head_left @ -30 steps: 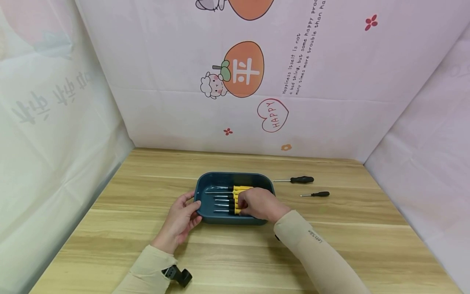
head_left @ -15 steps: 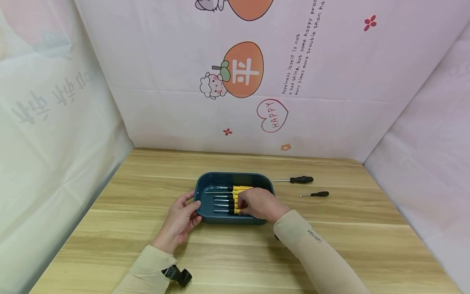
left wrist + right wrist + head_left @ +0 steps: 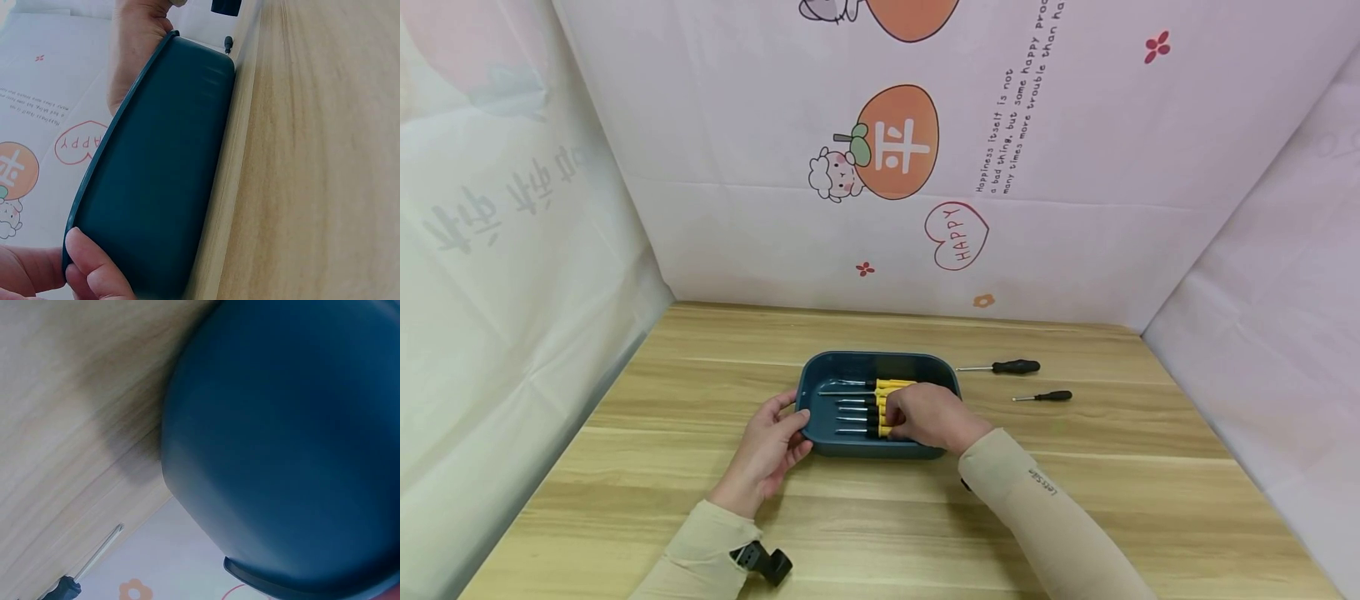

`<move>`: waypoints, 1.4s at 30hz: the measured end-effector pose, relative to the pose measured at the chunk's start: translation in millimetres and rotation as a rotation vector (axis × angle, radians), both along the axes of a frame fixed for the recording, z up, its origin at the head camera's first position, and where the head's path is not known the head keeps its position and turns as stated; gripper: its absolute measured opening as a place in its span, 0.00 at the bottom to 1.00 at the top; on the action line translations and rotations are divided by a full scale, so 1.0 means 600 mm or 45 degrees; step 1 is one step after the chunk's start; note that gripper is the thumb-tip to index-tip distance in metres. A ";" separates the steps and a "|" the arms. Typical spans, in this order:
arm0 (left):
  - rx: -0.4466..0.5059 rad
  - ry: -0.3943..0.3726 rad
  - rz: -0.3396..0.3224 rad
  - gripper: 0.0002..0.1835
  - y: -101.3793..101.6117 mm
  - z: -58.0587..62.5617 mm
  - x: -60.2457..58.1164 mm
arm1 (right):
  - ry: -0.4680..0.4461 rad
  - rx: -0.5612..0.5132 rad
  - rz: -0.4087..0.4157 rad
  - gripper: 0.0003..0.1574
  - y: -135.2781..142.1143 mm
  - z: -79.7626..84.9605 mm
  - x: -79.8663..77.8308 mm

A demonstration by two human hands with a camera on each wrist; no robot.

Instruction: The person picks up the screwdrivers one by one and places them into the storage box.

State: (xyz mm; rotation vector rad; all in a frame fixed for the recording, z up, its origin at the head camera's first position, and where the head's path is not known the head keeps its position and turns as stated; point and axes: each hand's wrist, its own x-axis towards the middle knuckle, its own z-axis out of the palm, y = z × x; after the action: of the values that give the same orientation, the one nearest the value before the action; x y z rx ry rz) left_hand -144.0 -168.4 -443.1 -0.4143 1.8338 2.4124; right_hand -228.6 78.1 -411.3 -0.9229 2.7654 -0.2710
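Observation:
A dark blue-green plastic bin (image 3: 880,451) sits on the table with several screwdrivers (image 3: 897,384) lying side by side in it. Their handles are yellow and black, and their metal shafts point left. My left hand (image 3: 766,443) grips the bin's left end, thumb over the rim; the left wrist view shows its fingers (image 3: 94,262) against the outer wall. My right hand (image 3: 934,415) reaches over the front rim, its curled fingers and thumb on the yellow handle of the nearest screwdriver (image 3: 872,432). It hides most of the other handles. In the right wrist view, the bin's outer wall (image 3: 281,437) hides the right fingers.
Right of the bin lie two black-handled screwdrivers, a larger one (image 3: 1017,367) at the back and a smaller one (image 3: 1054,397) nearer. The wooden table (image 3: 880,525) meets printed white cloth (image 3: 737,225) at its back and sides.

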 end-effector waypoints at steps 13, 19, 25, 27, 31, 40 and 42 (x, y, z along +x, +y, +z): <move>0.015 0.005 0.000 0.28 -0.001 -0.001 -0.002 | 0.010 0.008 -0.008 0.06 0.001 -0.003 -0.002; 0.008 0.001 0.000 0.28 0.000 0.000 -0.001 | 0.019 0.004 -0.013 0.08 0.000 -0.001 -0.002; 0.000 0.002 0.002 0.28 0.000 0.001 -0.001 | 0.012 0.010 -0.031 0.08 0.000 -0.001 -0.002; -0.001 0.003 0.002 0.27 0.000 0.001 -0.002 | 0.013 0.008 -0.025 0.08 0.000 0.000 -0.002; 0.002 0.006 0.002 0.27 0.000 0.000 -0.002 | 0.029 -0.001 -0.010 0.09 0.002 -0.001 -0.003; 0.004 0.011 -0.002 0.27 0.000 0.000 -0.001 | 0.131 -0.067 0.018 0.14 0.007 -0.002 -0.002; 0.002 0.013 -0.004 0.27 0.000 0.000 -0.001 | 0.159 -0.080 0.015 0.16 0.007 -0.002 -0.001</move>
State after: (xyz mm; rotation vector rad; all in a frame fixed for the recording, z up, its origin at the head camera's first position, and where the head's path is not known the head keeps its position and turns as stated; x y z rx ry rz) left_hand -144.7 -168.5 -443.3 -0.3993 1.8349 2.4185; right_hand -229.2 82.3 -412.4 -1.0039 2.8790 -0.3098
